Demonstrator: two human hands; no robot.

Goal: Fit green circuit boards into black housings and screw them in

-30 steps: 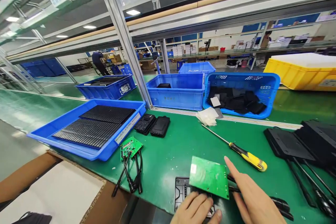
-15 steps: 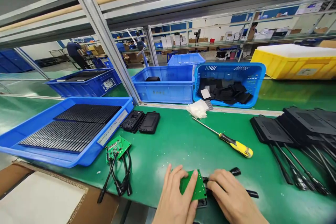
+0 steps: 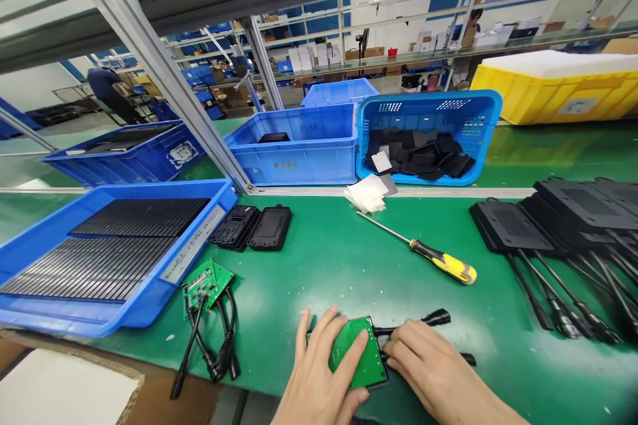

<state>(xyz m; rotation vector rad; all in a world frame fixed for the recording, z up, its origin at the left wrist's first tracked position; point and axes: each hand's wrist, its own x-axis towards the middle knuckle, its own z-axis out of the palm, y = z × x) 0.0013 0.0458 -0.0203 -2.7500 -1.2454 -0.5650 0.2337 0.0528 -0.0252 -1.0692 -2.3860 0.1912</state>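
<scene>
A green circuit board [image 3: 367,357] lies solder side up near the front edge of the bench, seated in or on a black case whose rim shows along its edges. My left hand [image 3: 318,372] grips the board and case, with the index finger pressed on the board's face. Black cables leave the board's right side. My right hand [image 3: 427,365] is closed on them close to the board, its fingertips partly hidden. One cable's connector [image 3: 437,317] sticks out beyond that hand. Farther off lies a screwdriver [image 3: 443,260] with a yellow and black handle.
Left are another circuit board with cables [image 3: 207,285], black case halves [image 3: 269,227] and a blue tray [image 3: 149,312] of ribbed black parts. Wired black cases [image 3: 513,229] lie right. Behind stand a blue bin [image 3: 299,163], a blue basket [image 3: 423,103] and a yellow crate [image 3: 553,96].
The board has gone from tilted to lying flatter over the black case. My right hand has shifted slightly along with the cables. The whole view has turned a little.
</scene>
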